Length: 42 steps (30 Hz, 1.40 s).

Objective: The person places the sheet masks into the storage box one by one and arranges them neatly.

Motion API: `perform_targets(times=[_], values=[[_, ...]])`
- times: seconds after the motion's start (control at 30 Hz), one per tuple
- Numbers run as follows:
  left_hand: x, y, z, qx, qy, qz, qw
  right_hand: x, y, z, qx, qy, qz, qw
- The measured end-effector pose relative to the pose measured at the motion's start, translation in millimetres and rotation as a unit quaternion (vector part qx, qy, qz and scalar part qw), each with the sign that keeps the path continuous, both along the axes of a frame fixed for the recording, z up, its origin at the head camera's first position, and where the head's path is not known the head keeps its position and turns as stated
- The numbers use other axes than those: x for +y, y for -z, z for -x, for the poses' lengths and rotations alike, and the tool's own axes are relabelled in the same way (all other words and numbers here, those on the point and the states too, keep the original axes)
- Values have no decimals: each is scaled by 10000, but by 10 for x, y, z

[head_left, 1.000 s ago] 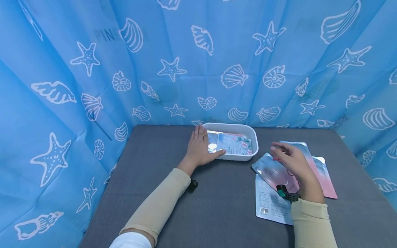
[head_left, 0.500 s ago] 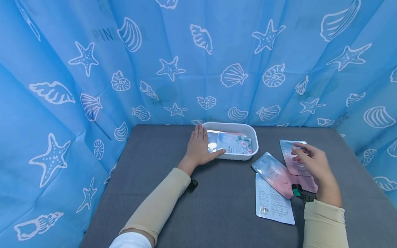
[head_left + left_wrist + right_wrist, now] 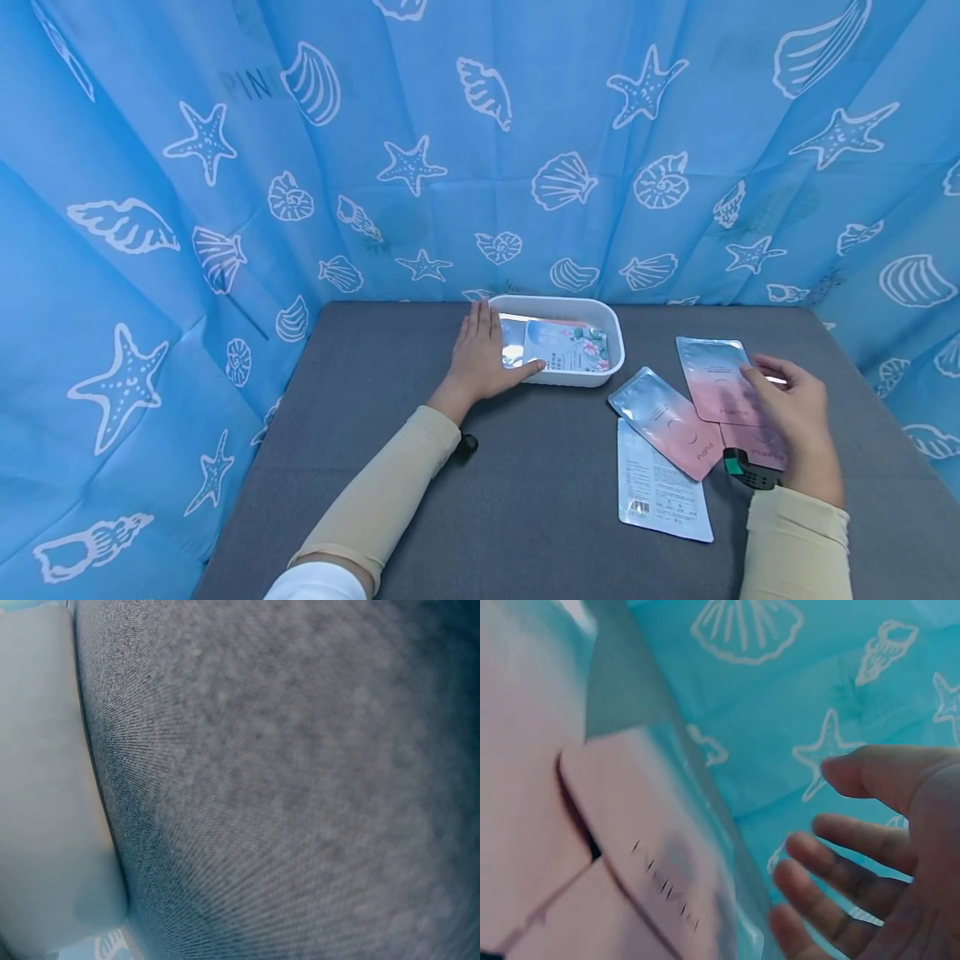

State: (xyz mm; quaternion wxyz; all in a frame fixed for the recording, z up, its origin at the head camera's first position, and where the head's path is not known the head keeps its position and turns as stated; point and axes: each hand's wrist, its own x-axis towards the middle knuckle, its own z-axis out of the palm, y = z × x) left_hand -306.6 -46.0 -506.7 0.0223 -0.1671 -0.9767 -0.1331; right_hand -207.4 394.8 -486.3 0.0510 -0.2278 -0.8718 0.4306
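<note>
My left hand (image 3: 480, 358) lies along the left end of a white plastic basket (image 3: 617, 343), fingers straight and thumb over its front rim. Inside the basket are flat sachets, the top one (image 3: 566, 346) printed with flowers. My right hand (image 3: 798, 408) is above the right-hand sachets, holding nothing, its fingers apart and slightly bent in the right wrist view. A blue-to-pink sachet (image 3: 712, 375) lies beneath its fingertips, overlapping another pink sachet (image 3: 752, 442) that the hand partly hides. The left wrist view shows only the basket wall (image 3: 52, 772) and grey cloth.
To the left of the right hand, a tilted blue-to-pink sachet (image 3: 667, 421) overlaps a pale sachet (image 3: 663, 500) with its printed back up. A grey cloth (image 3: 525, 500) covers the table. Behind it hangs a blue curtain (image 3: 450, 167) with shell prints.
My right hand has moved right, from over the tilted sachet to over the far-right sachets, uncovering the ones on the left. The left hand and basket have stayed put.
</note>
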Motion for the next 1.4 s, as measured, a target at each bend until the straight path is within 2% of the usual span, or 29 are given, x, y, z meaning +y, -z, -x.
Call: perform_targets(times=[0.1, 0.2, 0.47, 0.73, 1.03, 1.4], values=[[0, 1, -1, 4, -8, 39, 10000, 19, 30, 4, -106, 343, 103, 9993], [0, 2, -3, 23, -8, 61, 10000, 34, 44, -2, -179, 442, 193, 9987], [-1, 8, 6, 34, 4, 36, 10000, 77, 81, -36, -684, -193, -88, 9974], [0, 7, -1, 67, 8, 99, 9999, 61, 87, -15, -917, -461, -304, 9943], [13, 3, -4, 43, -48, 213, 9998, 63, 79, -14, -1158, -642, -343, 9906], [17, 0, -11, 20, -69, 244, 9997, 67, 118, -2, -1192, -560, -523, 9899]])
